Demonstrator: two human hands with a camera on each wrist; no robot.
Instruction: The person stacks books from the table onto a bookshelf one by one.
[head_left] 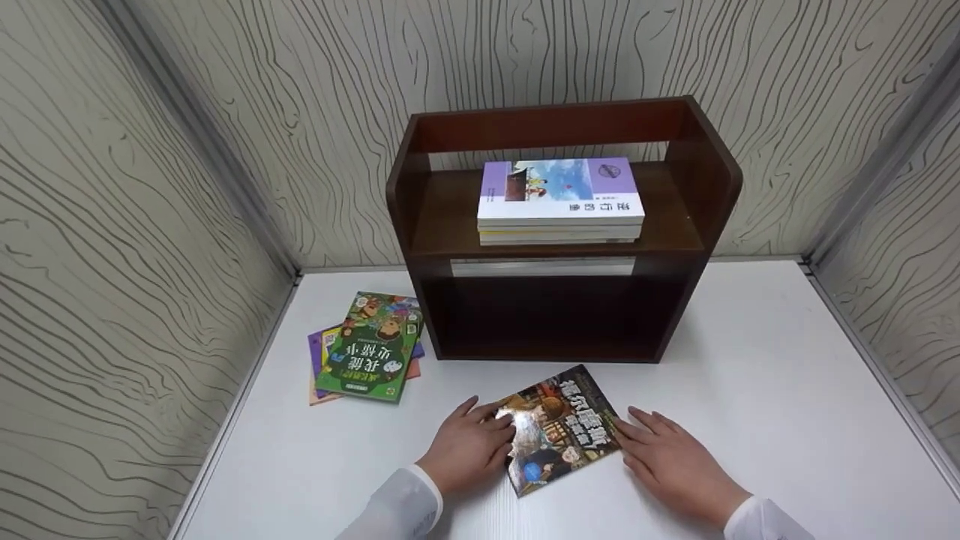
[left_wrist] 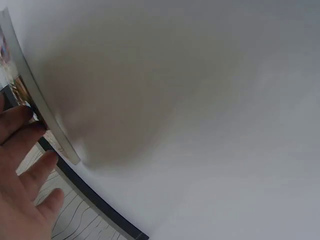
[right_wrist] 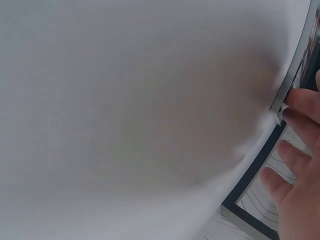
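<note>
A dark comic-style book with white title characters lies aslant on the white table, in front of the shelf. My left hand touches its left side with the fingertips, the fingers loosely extended. At the right edge of the book, the fingertips of my right hand rest against its cover. The left wrist view shows the left hand with two fingers over the book's edge. In the right wrist view, fingers of the right hand meet the book's corner; part of that hand is cut off.
Behind the book stands a dark brown two-tier shelf. Its upper tier holds a stack of books, a purple-and-white one on top. Left of the shelf, a green book tops a loose pile on the table. Patterned walls surround the table.
</note>
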